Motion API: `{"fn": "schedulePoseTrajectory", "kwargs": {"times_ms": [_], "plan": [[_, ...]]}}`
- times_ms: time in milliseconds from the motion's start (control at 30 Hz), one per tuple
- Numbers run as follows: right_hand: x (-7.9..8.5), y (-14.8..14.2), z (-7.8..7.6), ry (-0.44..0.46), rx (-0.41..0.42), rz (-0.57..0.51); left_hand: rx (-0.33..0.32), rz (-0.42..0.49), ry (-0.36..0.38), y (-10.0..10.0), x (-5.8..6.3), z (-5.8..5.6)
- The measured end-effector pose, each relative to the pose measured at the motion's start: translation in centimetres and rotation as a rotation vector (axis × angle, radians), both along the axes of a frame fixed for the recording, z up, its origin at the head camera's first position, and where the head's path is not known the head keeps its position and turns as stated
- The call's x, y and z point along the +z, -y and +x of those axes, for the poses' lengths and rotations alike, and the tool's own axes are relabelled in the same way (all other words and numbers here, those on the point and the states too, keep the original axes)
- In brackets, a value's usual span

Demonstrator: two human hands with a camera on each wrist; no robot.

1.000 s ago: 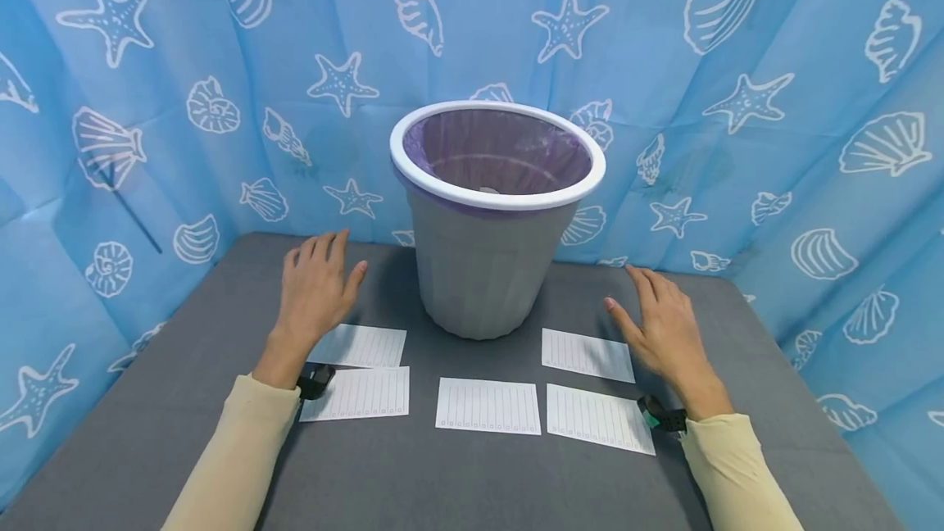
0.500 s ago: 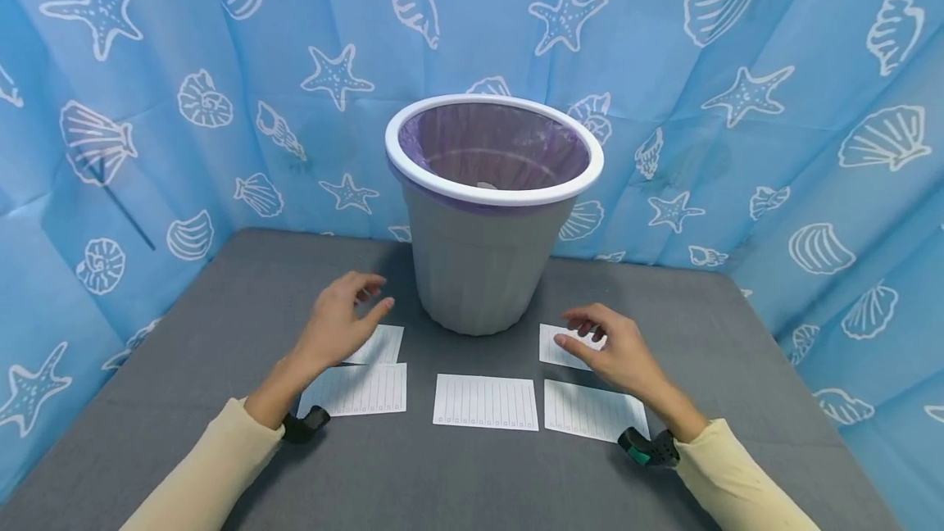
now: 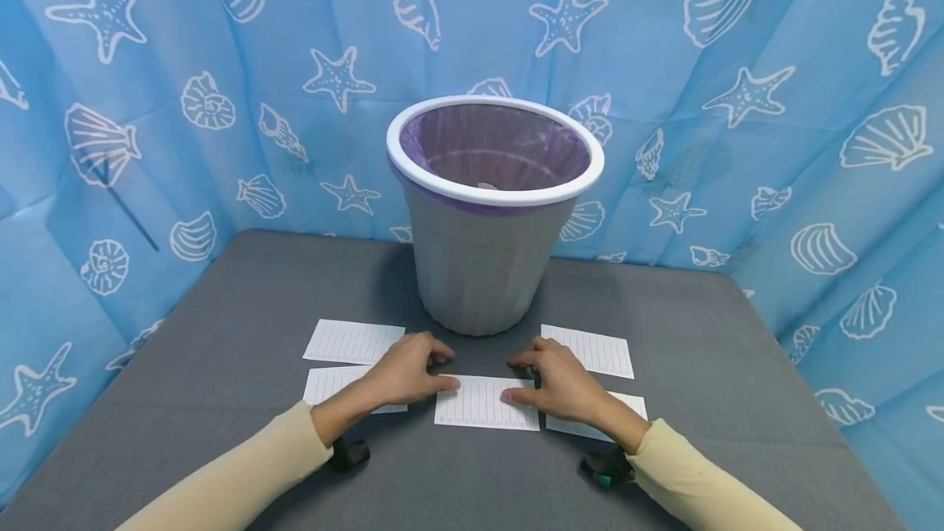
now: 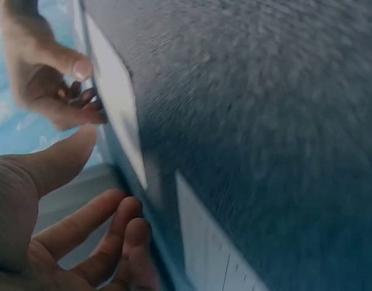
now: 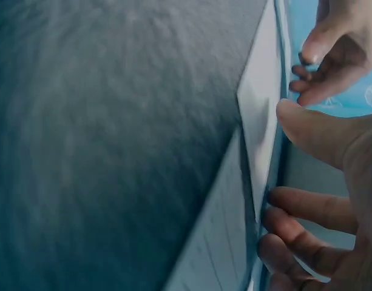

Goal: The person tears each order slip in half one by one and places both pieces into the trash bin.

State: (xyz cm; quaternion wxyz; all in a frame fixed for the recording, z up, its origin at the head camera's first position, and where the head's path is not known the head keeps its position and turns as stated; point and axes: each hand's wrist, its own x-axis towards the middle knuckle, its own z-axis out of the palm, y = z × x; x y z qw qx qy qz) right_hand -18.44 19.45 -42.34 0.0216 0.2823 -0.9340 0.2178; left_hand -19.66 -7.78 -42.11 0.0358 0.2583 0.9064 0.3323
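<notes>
A white lined card [image 3: 483, 412] lies flat on the grey table in the middle of the front row. My left hand [image 3: 409, 371] hovers at its upper left corner, fingers loosely bent, the thumb over the card's edge. At the upper right corner is my right hand [image 3: 560, 383], its thumb over the card and its fingers bent beyond the far edge. Both wrist views show a gap between thumb and fingers, with nothing held. Behind stands a grey trash can [image 3: 479, 269] with a white rim and purple liner; a small pale thing shows inside.
Two more lined cards, an upper left card [image 3: 347, 341] and a lower left card [image 3: 324, 384], lie by my left arm. On the right are an upper right card [image 3: 601, 353] and a lower right card [image 3: 574, 427], partly hidden by my forearm. A blue seashell curtain [image 3: 737, 146] hangs behind.
Both hands have come inward and toward me, from either side of the trash can to the middle card. Their outstretched fingers have bent. The cards and can stay in place.
</notes>
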Motion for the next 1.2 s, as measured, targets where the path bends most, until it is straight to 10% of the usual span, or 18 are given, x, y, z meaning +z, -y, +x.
{"fn": "schedulePoseTrajectory", "kwargs": {"times_ms": [700,900,1200], "plan": [[0.4,0.5,-0.5,0.287,0.106,-0.297,-0.116,0.194,0.165,-0.6,-0.2,-0.5],[2.9,-0.1,-0.4,0.336,0.104,-0.501,-0.176,0.386,0.248,0.3,2.5,-0.9],[8.4,0.3,-0.1,0.174,0.168,-0.613,-0.191,0.465,-0.012,-1.0,8.0,-0.4]]}}
